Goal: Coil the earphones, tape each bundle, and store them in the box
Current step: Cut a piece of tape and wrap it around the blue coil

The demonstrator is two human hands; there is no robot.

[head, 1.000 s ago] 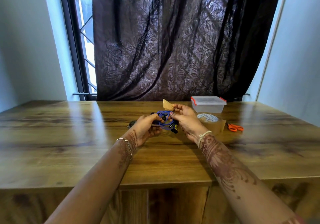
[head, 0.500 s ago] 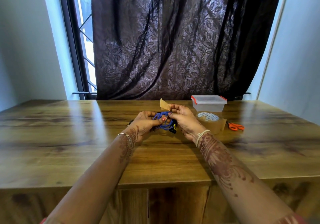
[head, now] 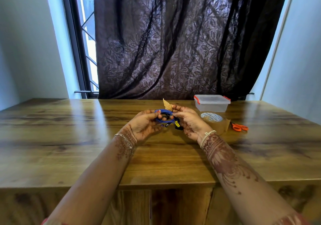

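Observation:
Above the middle of the wooden table (head: pixel 69 138), both hands hold a coil of blue earphones (head: pixel 164 116). My left hand (head: pixel 145 124) grips the coil's left side with curled fingers. My right hand (head: pixel 188 121) holds the coil's right side and pinches a strip of brown tape (head: pixel 167 105) that stands up above the coil. Black earbuds and a plug (head: pixel 178 125) dangle under the coil. The clear plastic box (head: pixel 211 103), lid on with red clips, stands at the back right.
A roll of brown packing tape (head: pixel 212 121) lies right of my right hand, with orange-handled scissors (head: pixel 239 127) beyond it. A dark curtain and a window close the far side of the table.
Both hands have stayed together on the coil. The coil has turned to lie flatter and wider between them, and the tape strip still stands above it.

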